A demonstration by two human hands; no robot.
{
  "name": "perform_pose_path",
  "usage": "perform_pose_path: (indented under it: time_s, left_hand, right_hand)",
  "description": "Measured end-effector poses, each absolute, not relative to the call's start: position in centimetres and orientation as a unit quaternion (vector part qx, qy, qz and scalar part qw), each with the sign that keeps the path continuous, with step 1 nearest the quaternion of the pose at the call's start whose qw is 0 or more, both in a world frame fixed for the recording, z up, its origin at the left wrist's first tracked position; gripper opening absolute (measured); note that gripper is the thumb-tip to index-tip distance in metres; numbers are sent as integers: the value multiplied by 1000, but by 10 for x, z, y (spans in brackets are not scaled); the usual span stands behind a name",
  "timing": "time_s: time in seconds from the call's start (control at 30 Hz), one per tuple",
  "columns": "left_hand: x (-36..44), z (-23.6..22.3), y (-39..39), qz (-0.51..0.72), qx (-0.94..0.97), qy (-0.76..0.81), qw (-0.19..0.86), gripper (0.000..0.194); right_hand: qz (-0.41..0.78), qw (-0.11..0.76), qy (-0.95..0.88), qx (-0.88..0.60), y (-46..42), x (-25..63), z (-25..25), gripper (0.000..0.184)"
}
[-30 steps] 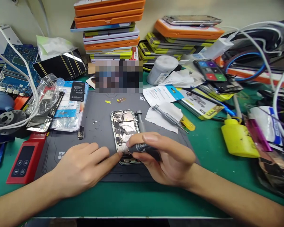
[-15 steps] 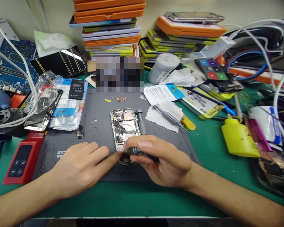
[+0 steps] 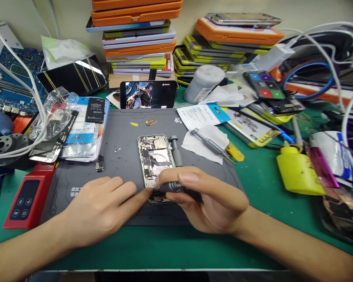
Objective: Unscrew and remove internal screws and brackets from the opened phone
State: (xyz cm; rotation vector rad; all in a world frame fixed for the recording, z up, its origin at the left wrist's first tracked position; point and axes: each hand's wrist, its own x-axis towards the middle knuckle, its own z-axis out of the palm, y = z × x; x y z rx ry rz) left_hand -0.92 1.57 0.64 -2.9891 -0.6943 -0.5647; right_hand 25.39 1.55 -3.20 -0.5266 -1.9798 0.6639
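An opened smartphone (image 3: 157, 156), its inner boards bare, lies on the grey work mat (image 3: 120, 125). My left hand (image 3: 98, 207) rests at the phone's lower left, index finger stretched to its edge and the other fingers loosely bent, gripping nothing. Over the phone's lower end, my right hand (image 3: 211, 199) closes thumb and fingers round the dark ringed handle of a screwdriver (image 3: 172, 187); its tip is hidden. Another grey screwdriver (image 3: 176, 150) lies along the phone's right side. A third screwdriver (image 3: 208, 141) rests on white paper (image 3: 194, 145).
Small parts, among them a camera-like module (image 3: 99, 163), lie left of the phone. Behind stand a lit phone (image 3: 148, 94) and stacked orange cases (image 3: 135, 17). A red device (image 3: 29, 196) sits left, a yellow bottle (image 3: 298, 168) right, with white cables (image 3: 342, 117) beyond.
My right hand has shifted slightly to the right with the screwdriver, whose handle leans a little more. The left hand and the opened phone have stayed in place.
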Motion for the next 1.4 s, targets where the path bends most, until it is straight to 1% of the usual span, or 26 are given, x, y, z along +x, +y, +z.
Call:
perform_pose_path:
  time_s: [0.1, 0.17, 0.27, 0.37, 0.53, 0.7, 0.8, 0.87, 0.97, 1.07, 1.17, 1.27, 1.33, 1.4]
  left_hand:
    - [-9, 6, 16, -183, -958, -221, 15, 26]
    - [-9, 7, 16, -184, -958, -219, 17, 26]
    - [-8, 9, 16, -181, -958, -220, 19, 24]
    - [-8, 8, 15, -180, -958, -223, 19, 22]
    - [-8, 7, 15, -187, -957, -221, 9, 22]
    - [-8, 7, 15, -184, -957, -223, 8, 22]
    - [-9, 6, 15, -187, -957, -221, 12, 20]
    - [-9, 6, 15, -192, -957, -219, 16, 19]
    - [-9, 6, 15, -197, -956, -217, 20, 19]
    - [-9, 5, 15, -193, -957, -218, 17, 21]
    - [-9, 4, 16, -189, -958, -217, 16, 25]
    - [-9, 3, 16, -193, -956, -221, 12, 24]
    - [-9, 3, 16, -197, -954, -224, 13, 24]
    - [-9, 4, 15, -196, -954, -226, 17, 25]
  right_hand:
    - [243, 531, -773, -248, 10, 251, -32, 81]
    - [234, 543, -761, -266, 7, 250, -34, 78]
    - [240, 516, -779, -262, 7, 250, -35, 81]
    - [256, 487, -799, -243, 8, 250, -37, 79]
    - [257, 510, -782, -249, 4, 246, -40, 85]
    - [260, 514, -779, -250, 4, 243, -42, 84]
    - [231, 503, -799, -235, 9, 244, -36, 86]
    - [182, 487, -823, -228, 13, 247, -30, 84]
    - [111, 460, -851, -227, 18, 251, -19, 78]
    - [115, 441, -860, -229, 21, 252, -11, 63]
    - [116, 461, -849, -230, 21, 251, -8, 55]
    - [81, 489, -840, -222, 22, 250, -7, 47]
    - [79, 487, -842, -220, 23, 250, -7, 42]
    - [89, 489, -841, -216, 23, 251, -6, 41]
